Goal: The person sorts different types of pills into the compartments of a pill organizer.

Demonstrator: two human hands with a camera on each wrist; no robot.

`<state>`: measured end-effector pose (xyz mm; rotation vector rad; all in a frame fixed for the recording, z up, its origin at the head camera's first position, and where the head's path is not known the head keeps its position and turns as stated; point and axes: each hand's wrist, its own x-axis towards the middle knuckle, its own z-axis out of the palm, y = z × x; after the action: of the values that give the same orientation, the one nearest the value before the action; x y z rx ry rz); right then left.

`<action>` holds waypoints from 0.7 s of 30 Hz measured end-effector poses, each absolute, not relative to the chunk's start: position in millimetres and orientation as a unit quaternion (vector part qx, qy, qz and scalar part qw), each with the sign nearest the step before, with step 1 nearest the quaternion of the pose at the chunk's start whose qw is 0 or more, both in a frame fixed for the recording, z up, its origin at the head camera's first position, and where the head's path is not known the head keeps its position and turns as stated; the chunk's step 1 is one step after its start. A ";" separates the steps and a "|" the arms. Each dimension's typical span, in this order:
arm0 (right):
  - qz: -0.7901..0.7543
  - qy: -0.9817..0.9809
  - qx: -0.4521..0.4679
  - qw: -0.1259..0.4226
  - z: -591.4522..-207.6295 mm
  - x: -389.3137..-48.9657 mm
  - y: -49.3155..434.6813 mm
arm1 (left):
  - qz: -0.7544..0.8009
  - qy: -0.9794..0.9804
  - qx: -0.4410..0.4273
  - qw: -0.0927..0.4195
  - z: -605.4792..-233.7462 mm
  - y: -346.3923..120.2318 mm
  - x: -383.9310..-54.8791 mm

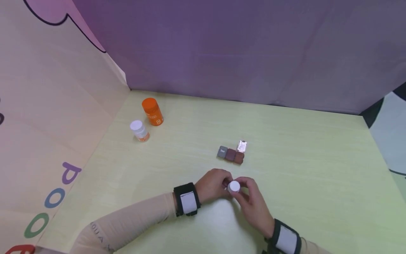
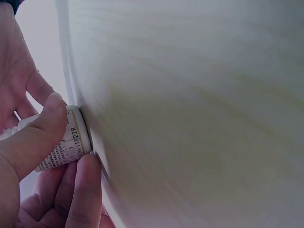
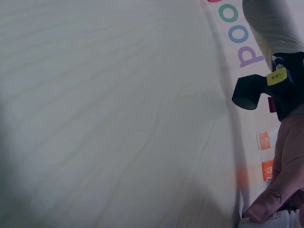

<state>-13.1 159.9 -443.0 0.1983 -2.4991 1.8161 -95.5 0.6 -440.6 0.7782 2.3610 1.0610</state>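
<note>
WHITE BTL [image 2: 72, 142]: TWO-HAND HOLD

My L hand [image 1: 213, 185] pinched the btl body btwn thumb and fingertips. My R hand [image 1: 255, 210] pinched the white cap [image 1: 234, 186] btwn thumb and index; its remaining fingers were partly hidden, spread n/a. Btl loc.: btwn both hands, base close to tabletop [image 1: 311, 169]; contact couldn't be confirmed. Beyond: row of 3 gray/brown squares [image 1: 230, 155], w/ silver sq. [image 1: 242, 146] just behind R end. Far L: white/orange btl [image 1: 139, 130] stood near orange jar [image 1: 153, 112].

Black wristbands [image 1: 187, 199], seemingly beige sleeves [image 1: 136, 220].
</note>
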 end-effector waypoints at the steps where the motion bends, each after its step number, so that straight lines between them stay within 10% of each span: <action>1: 0.586 -0.807 0.067 0.024 -442.8 -12.5 159.9 | 0.383 0.853 0.280 0.219 -440.2 0.6 -95.3; 21: 0.570 -0.819 0.062 0.019 -446.7 -13.6 161.3 | 0.376 0.855 0.280 0.220 -437.0 1.5 -95.4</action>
<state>-13.6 161.3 -446.7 0.1929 -2.5413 1.7695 -95.4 1.5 -437.0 0.7739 2.3659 1.0398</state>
